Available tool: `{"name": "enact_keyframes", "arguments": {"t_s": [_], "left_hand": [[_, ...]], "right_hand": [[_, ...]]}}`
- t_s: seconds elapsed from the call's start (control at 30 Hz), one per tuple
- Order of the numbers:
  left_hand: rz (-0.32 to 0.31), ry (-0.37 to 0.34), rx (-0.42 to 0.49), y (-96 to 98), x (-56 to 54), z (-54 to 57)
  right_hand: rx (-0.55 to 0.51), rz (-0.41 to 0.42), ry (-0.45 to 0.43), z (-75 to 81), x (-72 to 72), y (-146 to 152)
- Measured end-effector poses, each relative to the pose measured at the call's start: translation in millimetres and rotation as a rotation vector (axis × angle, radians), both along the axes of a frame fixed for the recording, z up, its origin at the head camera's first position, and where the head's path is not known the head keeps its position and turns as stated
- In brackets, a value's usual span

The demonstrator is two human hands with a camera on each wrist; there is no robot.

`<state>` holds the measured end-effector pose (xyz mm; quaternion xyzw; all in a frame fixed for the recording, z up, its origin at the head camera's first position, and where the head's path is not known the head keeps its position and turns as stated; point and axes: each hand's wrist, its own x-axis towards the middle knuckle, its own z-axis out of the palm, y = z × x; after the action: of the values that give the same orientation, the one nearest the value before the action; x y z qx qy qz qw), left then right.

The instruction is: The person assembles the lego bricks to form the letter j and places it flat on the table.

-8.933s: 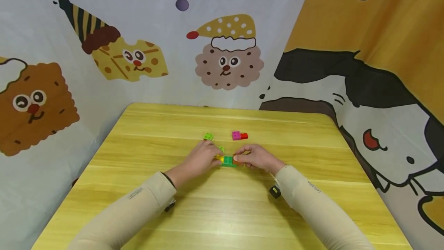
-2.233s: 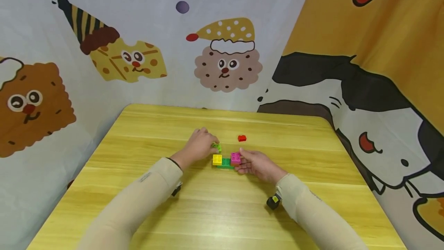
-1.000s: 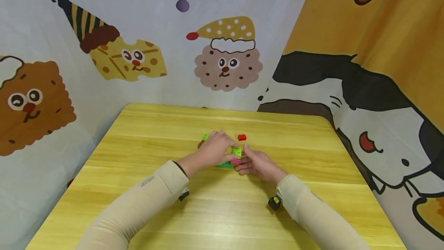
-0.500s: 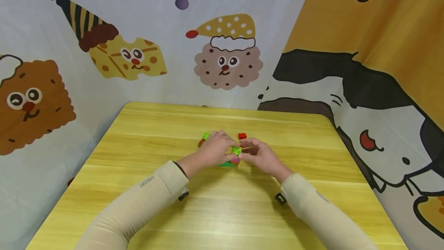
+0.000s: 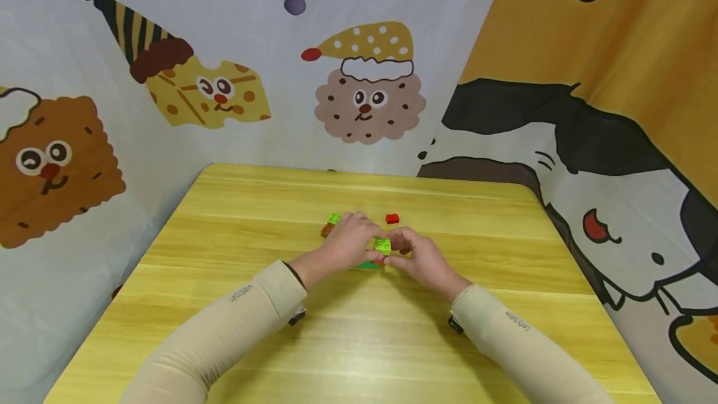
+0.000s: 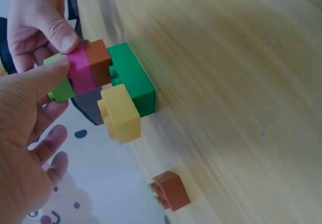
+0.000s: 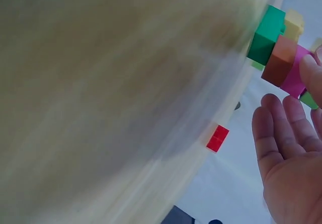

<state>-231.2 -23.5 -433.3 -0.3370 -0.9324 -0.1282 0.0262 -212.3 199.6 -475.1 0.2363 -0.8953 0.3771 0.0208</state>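
Note:
A long green brick (image 6: 135, 80) lies at the table's middle, bearing a yellow brick (image 6: 123, 114) at one end and an orange brick (image 6: 99, 62) at the other. Stacked on the orange one are a pink brick (image 6: 81, 69) and, topmost, a lime green brick (image 5: 382, 245). My left hand (image 5: 349, 243) pinches the lime brick between thumb and fingers and hides the yellow brick in the head view. From the other side my right hand (image 5: 419, 260) has thumb and forefinger about the pink brick; its other fingers (image 7: 287, 128) stay loosely extended.
Behind the left hand sit a brown brick (image 5: 327, 229) and another lime green brick (image 5: 334, 219). A small red brick (image 5: 392, 219) lies behind the right hand. The table's back edge meets a printed cloth (image 5: 359, 154).
The pink brick went from beside the red one onto the orange brick. My left hand brought the lime brick onto the pink. My right hand has turned from below to gripping the stack's side.

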Motion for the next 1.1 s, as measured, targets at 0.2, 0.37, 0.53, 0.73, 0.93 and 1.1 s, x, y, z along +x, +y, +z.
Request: {"name": "enact_keyframes", "arguments": {"t_s": [0.2, 0.37, 0.53, 0.73, 0.93, 1.1], "left_hand": [[0.012, 0.036, -0.020, 2.3, 3.2, -0.6], [0.014, 0.030, 0.012, 2.4, 3.7, -1.8], [0.022, -0.011, 0.076, 1.8, 2.4, -2.5], [0.026, -0.020, 0.083, 1.6, -0.9, -3.2], [0.027, -0.036, 0.093, 1.6, -2.2, -4.7], [0.032, -0.035, 0.093, 0.6, -3.2, -7.9]], "right_hand": [[0.039, 0.016, 0.089, -1.0, 2.8, -0.9], [0.027, 0.063, 0.221, -3.6, 4.3, -1.3], [0.053, 0.122, 0.275, -3.8, 3.2, -1.2], [0.073, 0.137, 0.217, -0.2, 1.0, -0.4], [0.068, 0.122, 0.134, 0.1, -1.8, 0.4], [0.047, 0.121, 0.100, -1.4, -3.1, -0.9]]}}
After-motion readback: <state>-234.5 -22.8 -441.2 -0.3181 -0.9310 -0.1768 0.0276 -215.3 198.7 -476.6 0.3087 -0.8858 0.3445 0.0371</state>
